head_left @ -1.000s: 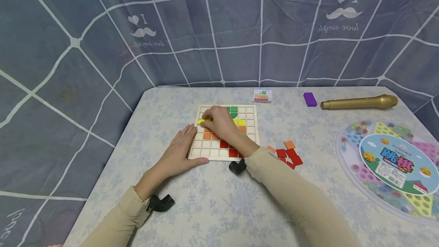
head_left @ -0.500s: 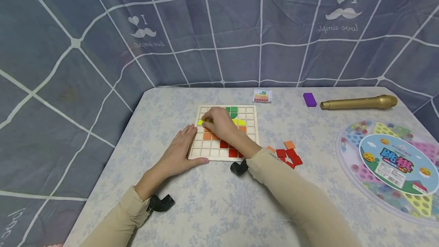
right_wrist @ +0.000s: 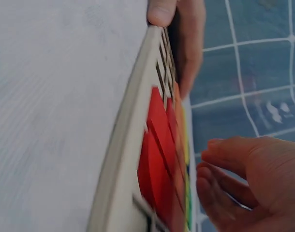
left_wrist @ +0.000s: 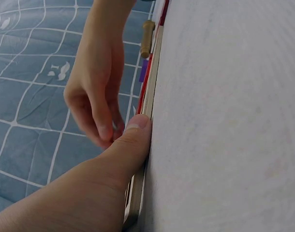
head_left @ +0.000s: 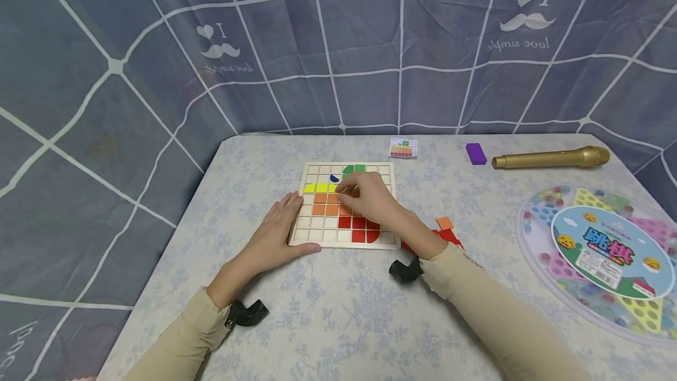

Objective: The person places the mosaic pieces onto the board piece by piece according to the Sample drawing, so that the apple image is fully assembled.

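We see both forearms (head_left: 174,340) come in from below, beige sleeves (head_left: 481,301) ending near the wrists (head_left: 228,284). Our left hand (head_left: 275,228) points forward, its fingers (head_left: 282,207) straight and close together, its thumb (head_left: 305,249) stretched out to the right. Our right hand (head_left: 372,197) reaches further forward and across to the left, back of the hand upward, thumb and fingers curving toward each other with a slight gap between their tips

Left sleeve (head_left: 177,337), lower left of the head view, and right sleeve (head_left: 497,307), lower right: beige fabric, creased at the cuffs. Right sleeve carries a small dark marking (head_left: 473,261), illegible. Left wrist unit (head_left: 251,314) and right wrist unit (head_left: 405,271): black, curved. Left hand (head_left: 272,229) and right hand (head_left: 371,197): bare.
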A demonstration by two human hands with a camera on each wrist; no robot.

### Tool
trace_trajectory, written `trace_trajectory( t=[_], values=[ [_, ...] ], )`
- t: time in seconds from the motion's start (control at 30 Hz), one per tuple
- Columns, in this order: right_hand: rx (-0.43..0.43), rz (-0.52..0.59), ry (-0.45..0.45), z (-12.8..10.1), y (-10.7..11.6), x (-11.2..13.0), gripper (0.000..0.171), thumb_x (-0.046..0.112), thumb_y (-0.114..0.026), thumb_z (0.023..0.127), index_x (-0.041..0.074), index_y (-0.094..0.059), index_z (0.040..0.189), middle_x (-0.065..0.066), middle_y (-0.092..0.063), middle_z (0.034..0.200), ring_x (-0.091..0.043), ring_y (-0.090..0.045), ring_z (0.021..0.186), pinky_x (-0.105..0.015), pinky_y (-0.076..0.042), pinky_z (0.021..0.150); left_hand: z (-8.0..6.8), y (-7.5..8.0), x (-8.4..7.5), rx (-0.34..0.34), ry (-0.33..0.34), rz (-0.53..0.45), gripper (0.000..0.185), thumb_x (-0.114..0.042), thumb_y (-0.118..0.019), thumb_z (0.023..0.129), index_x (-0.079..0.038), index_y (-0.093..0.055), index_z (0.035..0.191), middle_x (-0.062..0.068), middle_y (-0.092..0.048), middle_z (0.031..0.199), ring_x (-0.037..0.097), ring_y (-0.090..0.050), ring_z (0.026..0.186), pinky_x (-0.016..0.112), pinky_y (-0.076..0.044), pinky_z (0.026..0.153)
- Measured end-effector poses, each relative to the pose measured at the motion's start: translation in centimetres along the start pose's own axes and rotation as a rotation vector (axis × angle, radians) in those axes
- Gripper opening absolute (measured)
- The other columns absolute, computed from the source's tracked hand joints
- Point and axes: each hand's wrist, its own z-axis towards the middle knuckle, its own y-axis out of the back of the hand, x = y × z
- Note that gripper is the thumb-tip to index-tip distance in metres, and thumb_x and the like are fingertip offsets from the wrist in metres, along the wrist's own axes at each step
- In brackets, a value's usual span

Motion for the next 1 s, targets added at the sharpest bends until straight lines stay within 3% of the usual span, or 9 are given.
trace_trajectory(
  t=[0.3,0.67,0.87,1.0],
  values=[
    [0.003,-0.011,-0.108,-4.5,5.1,-1.5,0.015,0.01,-0.078,0.095,0.002,-0.081,0.108,-0.008,-0.078,0.1,-0.023,-0.072,0.091,-0.041,-0.066,0.087,0.0,-0.1,0.1,-0.018,-0.008,0.006,0.117,-0.055,-0.083,0.085,0.002,-0.021,0.166,0.022,-0.019,0.174,0.039,-0.013,0.163,0.055,-0.011,0.134],
    [0.053,-0.162,-0.262,-10.5,10.0,-3.6,0.022,0.005,-0.075,0.094,0.004,-0.08,0.116,-0.013,-0.076,0.108,-0.032,-0.073,0.098,-0.053,-0.063,0.091,0.1,-0.1,0.0,-0.023,-0.01,0.007,0.117,-0.054,-0.083,0.085,0.003,-0.022,0.166,0.023,-0.02,0.174,0.04,-0.014,0.163,0.056,-0.011,0.134],
    [0.091,-0.309,-0.203,-12.4,11.2,-4.0,0.021,-0.005,-0.075,0.089,0.002,-0.081,0.108,-0.014,-0.077,0.104,-0.034,-0.073,0.096,-0.055,-0.063,0.088,0.1,-0.1,0.0,-0.008,0.0,0.011,0.119,-0.056,-0.083,0.085,0.001,-0.02,0.167,0.02,-0.019,0.175,0.037,-0.012,0.164,0.054,-0.01,0.135],
    [0.113,-0.334,-0.162,-12.9,11.4,-4.4,0.023,-0.009,-0.073,0.087,0.003,-0.081,0.105,-0.012,-0.078,0.104,-0.035,-0.073,0.099,-0.055,-0.064,0.089,0.1,-0.2,0.1,-0.01,0.001,0.011,0.119,-0.056,-0.083,0.084,0.002,-0.02,0.167,0.021,-0.019,0.175,0.037,-0.012,0.164,0.054,-0.011,0.135]
  ],
)
